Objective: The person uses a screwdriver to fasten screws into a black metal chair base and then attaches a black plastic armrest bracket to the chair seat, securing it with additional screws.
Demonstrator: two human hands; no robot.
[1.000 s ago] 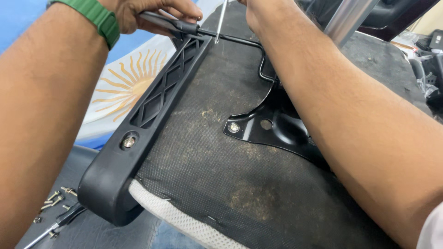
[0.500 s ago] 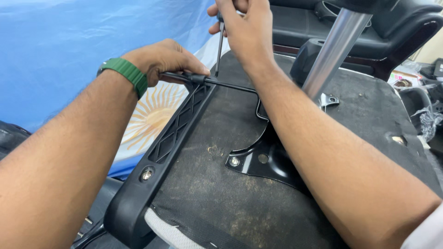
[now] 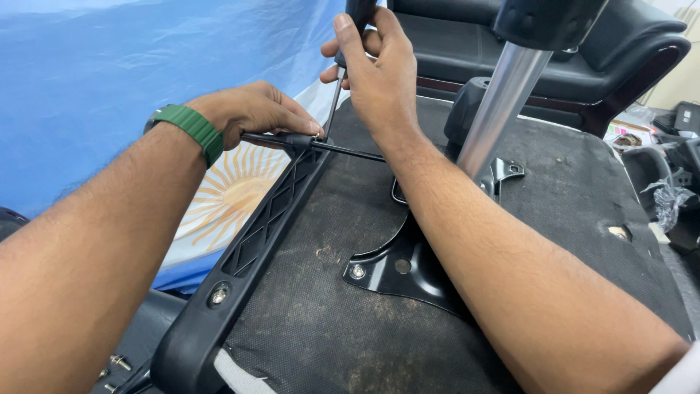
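Head view: right hand (image 3: 375, 69) grips screwdriver (image 3: 337, 98) upright; left hand (image 3: 251, 109) pinches black lever (image 3: 321, 146) beneath.

Lighting: we record bright, even, diffuse light with no hard-edged shadows. Glare: we note a long bright streak down the chrome column (image 3: 502, 109), soft sheen on the black metal bracket (image 3: 397, 270), and small glints on the screw head (image 3: 219, 295) in the black plastic arm frame (image 3: 251, 252). Shadow: we find only faint shade beneath the right forearm (image 3: 510, 270). Sharpness: the centre is crisp, the weave of the dark fabric underside (image 3: 321, 321) legible. The left forearm (image 3: 80, 277), close to the lens, looms large and slightly soft. The blue sheet (image 3: 87, 87) reads evenly lit.
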